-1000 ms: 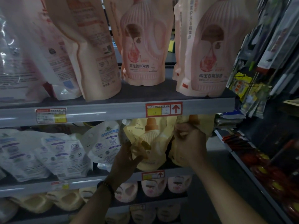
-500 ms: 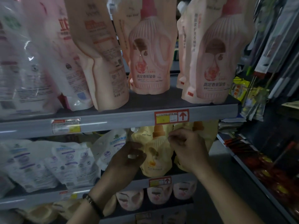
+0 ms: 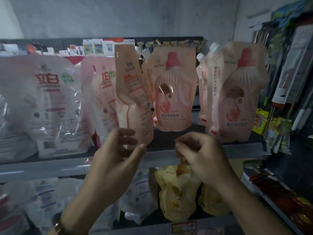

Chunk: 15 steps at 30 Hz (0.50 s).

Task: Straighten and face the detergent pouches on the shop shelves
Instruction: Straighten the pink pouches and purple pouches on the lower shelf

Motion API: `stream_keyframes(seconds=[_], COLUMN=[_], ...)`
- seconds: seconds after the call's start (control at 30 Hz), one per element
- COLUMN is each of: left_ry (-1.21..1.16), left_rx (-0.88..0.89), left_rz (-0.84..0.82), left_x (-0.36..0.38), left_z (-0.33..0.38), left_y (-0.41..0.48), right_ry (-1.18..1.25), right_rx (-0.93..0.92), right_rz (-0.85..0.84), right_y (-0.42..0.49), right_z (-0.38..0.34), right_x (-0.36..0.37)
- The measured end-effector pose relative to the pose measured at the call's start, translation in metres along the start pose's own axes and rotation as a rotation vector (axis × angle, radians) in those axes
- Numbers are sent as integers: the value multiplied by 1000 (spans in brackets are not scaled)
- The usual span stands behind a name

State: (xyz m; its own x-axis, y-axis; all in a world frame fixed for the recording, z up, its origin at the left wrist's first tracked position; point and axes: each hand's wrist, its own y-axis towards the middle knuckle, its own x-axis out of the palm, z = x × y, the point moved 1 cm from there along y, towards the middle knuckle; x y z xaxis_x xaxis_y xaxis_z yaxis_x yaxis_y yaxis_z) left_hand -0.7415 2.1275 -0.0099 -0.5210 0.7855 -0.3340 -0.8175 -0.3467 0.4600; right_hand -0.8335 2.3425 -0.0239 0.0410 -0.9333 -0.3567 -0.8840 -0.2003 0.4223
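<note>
Now both hands have been raised from the yellow pouches (image 3: 177, 194) to the upper shelf (image 3: 237, 150), so that row is judged done. Right hand (image 3: 205, 155) curled at the lip, pinch cannot be told. Left hand (image 3: 115, 158) fingers spread on the turned pink pouch (image 3: 133, 92), grip unconfirmed. It stands upright, long axis vertical, back panel outward.

The light is dim and flat, brightest on the pink pouches (image 3: 174, 99) and sinking into shadow on the yellow pouches (image 3: 176, 192) below and the rack (image 3: 288, 78) at right. White glare streaks the shiny packs (image 3: 49, 106) at left. Motion blur softens the left hand (image 3: 116, 156), the right hand (image 3: 201, 155) and all print, and the wide lens leans and smears the frame's edges.
</note>
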Motion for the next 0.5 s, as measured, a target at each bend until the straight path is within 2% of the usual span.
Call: stream_keyframes(seconds=[0.23, 0.5], left_ry=[35, 117], left_rx=[73, 99], left_rz=[128, 118], left_x=[-14, -5], left_z=[10, 11], left_y=[36, 61], right_ry=[25, 98], right_rx=[-56, -103], right_rz=[-45, -127], right_y=[24, 62], right_z=[-32, -58], right_x=[4, 13])
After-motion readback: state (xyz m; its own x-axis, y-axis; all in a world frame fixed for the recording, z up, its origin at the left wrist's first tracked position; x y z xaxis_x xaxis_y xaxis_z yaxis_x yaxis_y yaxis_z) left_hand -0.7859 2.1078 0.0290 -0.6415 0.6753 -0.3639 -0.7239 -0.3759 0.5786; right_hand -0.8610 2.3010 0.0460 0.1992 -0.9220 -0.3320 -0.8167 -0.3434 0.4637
